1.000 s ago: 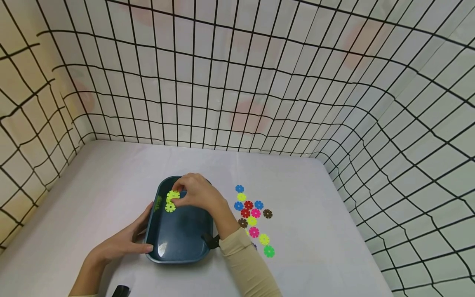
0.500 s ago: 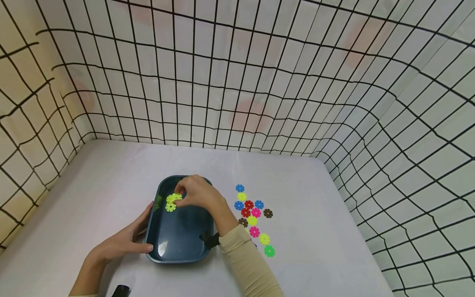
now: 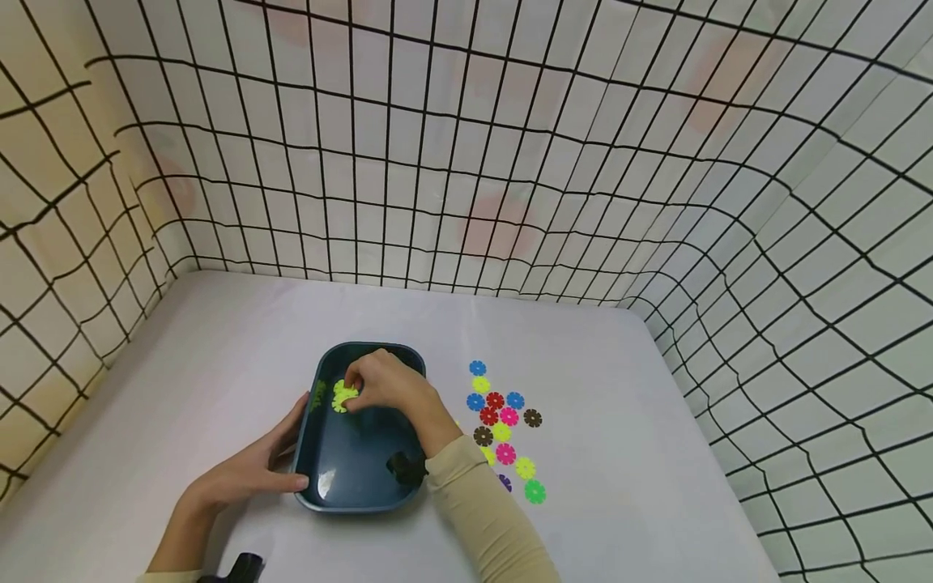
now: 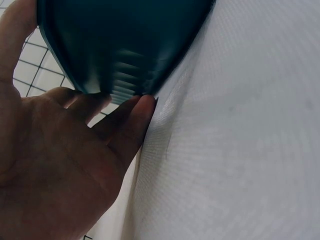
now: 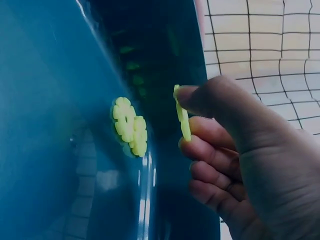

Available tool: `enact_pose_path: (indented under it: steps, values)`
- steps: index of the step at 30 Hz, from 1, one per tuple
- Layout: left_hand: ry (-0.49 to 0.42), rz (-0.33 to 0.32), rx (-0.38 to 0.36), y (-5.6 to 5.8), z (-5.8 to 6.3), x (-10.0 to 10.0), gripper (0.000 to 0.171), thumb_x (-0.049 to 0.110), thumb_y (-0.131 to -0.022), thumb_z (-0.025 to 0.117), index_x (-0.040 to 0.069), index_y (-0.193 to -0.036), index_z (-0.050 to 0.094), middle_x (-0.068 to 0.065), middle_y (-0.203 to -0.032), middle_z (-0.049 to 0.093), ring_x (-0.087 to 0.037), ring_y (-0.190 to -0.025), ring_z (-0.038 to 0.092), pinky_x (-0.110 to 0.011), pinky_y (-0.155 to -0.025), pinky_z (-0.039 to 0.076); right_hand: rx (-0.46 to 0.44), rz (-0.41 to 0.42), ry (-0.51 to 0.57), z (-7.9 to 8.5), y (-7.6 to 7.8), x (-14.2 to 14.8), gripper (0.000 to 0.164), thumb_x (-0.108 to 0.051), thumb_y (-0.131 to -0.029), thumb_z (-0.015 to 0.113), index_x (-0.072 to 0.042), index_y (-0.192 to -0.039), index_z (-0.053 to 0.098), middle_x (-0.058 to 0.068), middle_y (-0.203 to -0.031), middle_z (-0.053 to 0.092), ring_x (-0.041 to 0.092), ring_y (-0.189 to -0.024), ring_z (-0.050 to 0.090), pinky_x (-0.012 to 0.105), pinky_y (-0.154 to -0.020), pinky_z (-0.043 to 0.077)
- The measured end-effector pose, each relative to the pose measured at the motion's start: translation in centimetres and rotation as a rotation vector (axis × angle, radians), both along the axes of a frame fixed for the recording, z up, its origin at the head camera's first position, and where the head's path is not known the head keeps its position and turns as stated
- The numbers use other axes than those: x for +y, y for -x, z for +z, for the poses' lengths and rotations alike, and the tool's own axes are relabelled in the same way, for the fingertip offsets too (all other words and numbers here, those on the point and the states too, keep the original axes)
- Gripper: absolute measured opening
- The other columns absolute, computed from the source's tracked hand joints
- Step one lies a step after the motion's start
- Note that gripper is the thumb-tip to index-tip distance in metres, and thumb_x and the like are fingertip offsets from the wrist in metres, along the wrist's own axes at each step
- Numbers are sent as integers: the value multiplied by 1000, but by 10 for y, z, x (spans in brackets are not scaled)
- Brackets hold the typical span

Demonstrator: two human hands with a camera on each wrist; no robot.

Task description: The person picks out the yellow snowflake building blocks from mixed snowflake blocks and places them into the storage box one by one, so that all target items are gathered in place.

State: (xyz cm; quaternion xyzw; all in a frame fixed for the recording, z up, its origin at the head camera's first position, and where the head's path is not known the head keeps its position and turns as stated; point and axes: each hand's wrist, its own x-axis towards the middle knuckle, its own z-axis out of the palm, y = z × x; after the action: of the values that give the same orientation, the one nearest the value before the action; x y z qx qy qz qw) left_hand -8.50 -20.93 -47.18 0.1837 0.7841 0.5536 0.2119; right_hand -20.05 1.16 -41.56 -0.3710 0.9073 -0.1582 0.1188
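A dark blue tray [image 3: 350, 474] lies on the white tabletop. My left hand [image 3: 248, 478] rests against its left side with thumb and fingers spread apart; in the left wrist view, fingertips [image 4: 145, 106] touch the outer wall low down. Over the tray's far left part, my right hand [image 3: 394, 393] pinches a yellow-green notched plastic disc [image 5: 183, 117] between thumb and fingers. It appears edge-on in the right wrist view. Two more yellow-green discs [image 5: 125, 120] lie overlapping on the tray floor, beside the held one in that view.
Right of the tray, several notched discs are scattered flat, among them a blue one [image 3: 477, 368], a brown one [image 3: 533, 418] and a green one [image 3: 535, 491]. My right sleeve [image 3: 481, 502] passes beside them. Black wire mesh [image 3: 408, 202] encloses the table's back and sides.
My right hand has dipped slightly toward the tray floor, and the held disc now overlaps the lying discs more. The left hand keeps its place on the tray; the head view has shifted slightly.
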Motion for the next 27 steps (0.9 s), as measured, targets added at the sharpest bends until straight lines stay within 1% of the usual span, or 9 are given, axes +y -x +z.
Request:
enact_pose_path:
  steps: [4, 5, 8, 10, 12, 14, 17, 21, 27]
  values:
    - [-4, 5, -4, 1, 0, 0, 111, 22, -83, 72, 25, -157, -11, -24, -163, -4, -56, -144, 11, -17, -98, 38, 1, -4, -7, -3, 1, 1, 27, -32, -81, 78, -15, -102, 74, -8, -87, 67, 0, -74, 56, 11, -67, 45]
    - [-4, 8, -10, 0, 1, -1, 111, 22, -83, 73, 26, -156, -10, -24, -163, -4, -55, -144, 11, -16, -98, 37, -2, -6, -13, -3, 2, 1, 27, -32, -82, 78, -15, -103, 74, -7, -87, 67, 0, -74, 56, 11, -67, 45]
    - [0, 2, 3, 0, 1, 0, 111, 22, -83, 73, 24, -157, -10, -26, -162, -4, -57, -143, 12, -25, -101, 39, -17, -14, -31, -4, 2, 2, 28, -32, -82, 78, -15, -104, 73, -7, -89, 68, 1, -76, 57, 12, -68, 46]
    - [2, -3, 8, 0, 1, 1, 111, 22, -83, 72, 23, -157, -11, -27, -162, -3, -58, -143, 12, -37, -104, 39, -30, -22, -41, -6, 2, 3, 29, -33, -82, 78, -15, -105, 73, -7, -90, 68, 0, -76, 57, 12, -69, 46]
    - [4, -4, 3, 0, 1, 1, 111, 22, -83, 72, 22, -157, -11, -27, -162, -4, -58, -143, 12, -40, -105, 39, -32, -26, -47, -7, 2, 3, 30, -33, -82, 78, -16, -105, 74, -7, -90, 68, 0, -76, 57, 12, -68, 46]
    - [8, 2, -10, 0, 1, 1, 111, 23, -83, 72, 24, -156, -11, -25, -162, -5, -56, -144, 11, -39, -105, 38, -34, -29, -45, -8, 3, 3, 29, -33, -82, 78, -16, -105, 74, -7, -90, 68, 0, -76, 57, 12, -68, 46]
    - [6, 2, -7, 0, 1, 2, 111, 23, -83, 72, 24, -156, -11, -25, -162, -5, -57, -144, 11, -46, -107, 38, -45, -34, -38, -10, 3, 4, 28, -33, -82, 78, -16, -104, 74, -7, -90, 68, 1, -76, 57, 12, -68, 46]
    - [1, -4, 21, -1, 1, 2, 112, 23, -83, 73, 22, -157, -11, -28, -161, -4, -59, -142, 12, -65, -106, 33, -65, -33, -29, -12, 3, 5, 28, -32, -82, 78, -16, -104, 73, -7, -90, 67, 1, -76, 56, 13, -67, 46]
    - [5, 6, 18, -1, 1, 2, 111, 23, -83, 72, 23, -157, -11, -26, -162, -4, -58, -143, 12, -66, -106, 31, -57, -39, -24, -14, 5, 3, 27, -32, -81, 79, -16, -102, 74, -8, -87, 68, 0, -74, 57, 12, -66, 46]
